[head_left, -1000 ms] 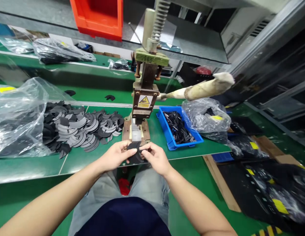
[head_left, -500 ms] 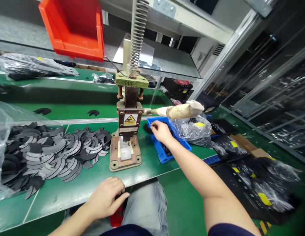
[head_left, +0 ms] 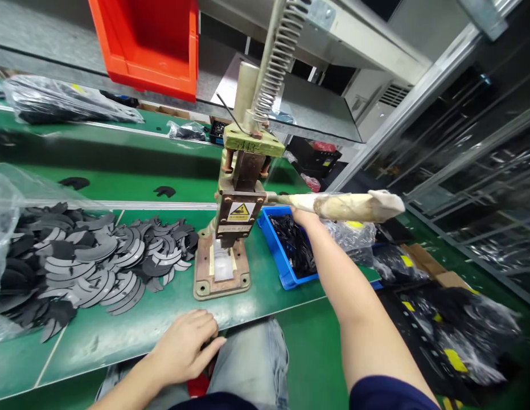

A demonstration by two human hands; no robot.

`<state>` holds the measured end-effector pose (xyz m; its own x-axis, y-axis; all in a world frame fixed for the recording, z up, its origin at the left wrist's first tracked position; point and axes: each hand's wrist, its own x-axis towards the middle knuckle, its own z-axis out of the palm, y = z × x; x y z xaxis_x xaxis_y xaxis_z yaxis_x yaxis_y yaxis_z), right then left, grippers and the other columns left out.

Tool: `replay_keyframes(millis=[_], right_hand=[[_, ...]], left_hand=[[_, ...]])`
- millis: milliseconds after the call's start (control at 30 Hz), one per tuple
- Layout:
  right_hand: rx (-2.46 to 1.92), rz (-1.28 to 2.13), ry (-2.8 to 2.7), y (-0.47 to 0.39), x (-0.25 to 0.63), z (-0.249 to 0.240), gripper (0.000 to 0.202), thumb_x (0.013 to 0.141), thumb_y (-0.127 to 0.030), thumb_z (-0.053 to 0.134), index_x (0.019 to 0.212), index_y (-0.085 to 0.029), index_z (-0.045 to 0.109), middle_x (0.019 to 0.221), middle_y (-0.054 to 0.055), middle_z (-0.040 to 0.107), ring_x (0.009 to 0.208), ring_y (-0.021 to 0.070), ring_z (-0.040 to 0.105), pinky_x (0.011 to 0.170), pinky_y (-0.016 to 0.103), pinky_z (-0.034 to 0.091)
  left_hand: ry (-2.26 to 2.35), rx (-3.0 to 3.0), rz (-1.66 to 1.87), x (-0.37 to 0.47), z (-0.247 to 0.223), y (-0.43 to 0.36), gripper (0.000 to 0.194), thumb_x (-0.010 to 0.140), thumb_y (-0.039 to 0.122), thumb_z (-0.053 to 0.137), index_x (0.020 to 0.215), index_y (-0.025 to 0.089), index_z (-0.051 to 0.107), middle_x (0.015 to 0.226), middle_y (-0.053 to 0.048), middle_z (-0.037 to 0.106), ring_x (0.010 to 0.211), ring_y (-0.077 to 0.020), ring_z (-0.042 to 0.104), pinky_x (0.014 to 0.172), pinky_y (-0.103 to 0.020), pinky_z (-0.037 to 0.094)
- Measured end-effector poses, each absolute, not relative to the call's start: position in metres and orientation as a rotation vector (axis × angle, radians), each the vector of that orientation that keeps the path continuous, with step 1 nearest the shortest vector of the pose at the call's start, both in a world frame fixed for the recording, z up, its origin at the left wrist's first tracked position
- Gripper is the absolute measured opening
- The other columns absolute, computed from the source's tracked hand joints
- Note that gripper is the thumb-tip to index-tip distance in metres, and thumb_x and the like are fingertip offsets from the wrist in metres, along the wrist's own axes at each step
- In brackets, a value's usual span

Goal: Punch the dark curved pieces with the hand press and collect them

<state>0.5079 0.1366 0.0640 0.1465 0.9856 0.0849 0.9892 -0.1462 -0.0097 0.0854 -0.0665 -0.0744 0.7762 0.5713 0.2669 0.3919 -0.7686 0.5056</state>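
Observation:
My left hand (head_left: 188, 346) rests at the front edge of the green bench, fingers loosely bent and thumb apart, with nothing visible in it. My right arm reaches over the blue bin (head_left: 282, 263), which holds thin black parts (head_left: 295, 245). Only part of my right hand (head_left: 302, 217) shows; its fingers are hidden behind the wrapped lever (head_left: 350, 206) of the hand press (head_left: 241, 210). On the press base (head_left: 200, 267), under the ram, lies a pale translucent block (head_left: 223, 266). Left of the press is a heap of dark grey crescent-shaped pieces (head_left: 98, 250).
A red bin (head_left: 151, 80) hangs over the bench from the shelf edge. Two dark curved pieces, one of them an arch (head_left: 164, 191), lie behind the rail. Bagged black parts (head_left: 469, 324) with yellow labels are at the right. The press lever juts out to the right.
My right hand has moved away from the blue bin's near-left side to its far side, behind the lever. The view has shifted, and the lever appears nearer. My left hand stays put.

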Motion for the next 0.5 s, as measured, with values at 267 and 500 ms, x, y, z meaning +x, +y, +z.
replay_keyframes(millis=[267,500], right_hand=[[-2.46,0.492,-2.239,0.047,0.509,0.015,0.042,0.097,-0.045,0.065,0.13,-0.019,0.063,0.132,0.01,0.066,0.116,0.0214,0.067,0.101,0.046,0.06],[-2.522,0.486,-2.19,0.038,0.495,-0.003,0.042,0.098,-0.045,0.064,0.13,-0.019,0.062,0.132,0.01,0.066,0.117,0.0215,0.067,0.1,0.046,0.06]], left_hand=[[0.746,2.482,0.546,0.086,-0.072,-0.068,0.023,0.101,0.038,0.056,0.084,0.023,0.06,0.076,-0.004,0.065,0.072,-0.0223,0.059,0.07,-0.036,0.042],[0.792,2.507,0.508,0.087,-0.071,-0.07,0.026,0.102,0.04,0.055,0.085,0.022,0.058,0.077,-0.003,0.066,0.075,-0.0228,0.06,0.073,-0.037,0.043]])
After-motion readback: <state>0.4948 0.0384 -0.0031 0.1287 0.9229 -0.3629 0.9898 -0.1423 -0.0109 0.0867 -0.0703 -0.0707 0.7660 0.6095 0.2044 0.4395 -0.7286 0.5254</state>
